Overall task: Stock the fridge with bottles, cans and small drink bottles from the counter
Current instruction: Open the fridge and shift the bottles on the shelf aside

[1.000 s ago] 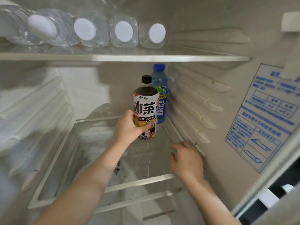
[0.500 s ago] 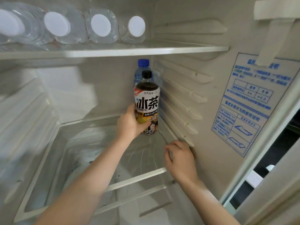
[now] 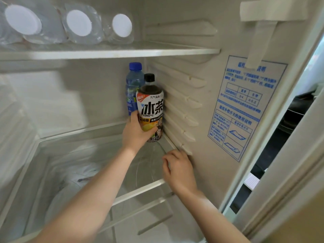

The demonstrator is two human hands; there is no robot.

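Left fingers (image 3: pixel 134 117) grasping tea bottle (image 3: pixel 151 106), moved right before blue bottle (image 3: pixel 133 81) | right fingers (image 3: pixel 172 154) relaxed, empty

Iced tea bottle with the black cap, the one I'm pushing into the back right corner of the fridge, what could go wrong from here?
1. The dark iced tea bottle with the black cap stands right in front of the blue-capped clear bottle; a further push from the left hand could tip that one.
2. Its side is close to the ribbed rails on the right wall; it might catch there and tilt when released.
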